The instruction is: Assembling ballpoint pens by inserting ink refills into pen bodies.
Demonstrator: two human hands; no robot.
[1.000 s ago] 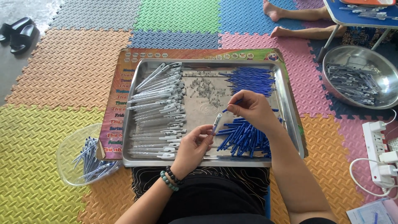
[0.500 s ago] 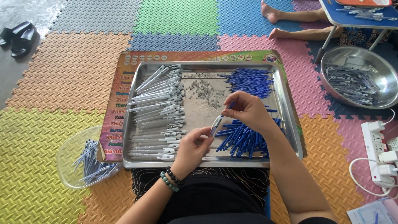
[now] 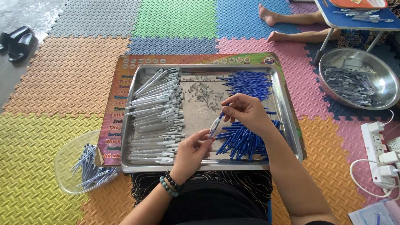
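head view: a clear pen barrel sits between the two hands over the middle of the metal tray, its long axis tilted, lower end toward the person and left, upper end away and right. the left hand pinches the lower end with thumb and fingertips closed on it; the right hand meets the upper end from above, fingers bunched around what looks like a blue refill at the barrel's mouth, though the exact contact there is too small to tell. the hands are close together, nearly touching, joined through the barrel. the right hand is the one nearer the pile of blue tubes lying just below and right of it, and a second bundle of blue refills lies farther up the tray. the left hand is nearer the rows of grey-white pen bodies filling the tray's left side. small springs are scattered in the tray's centre. off the tray, a clear plastic bowl with pens sits to the left, and a steel basin of parts lies well apart to the upper right.
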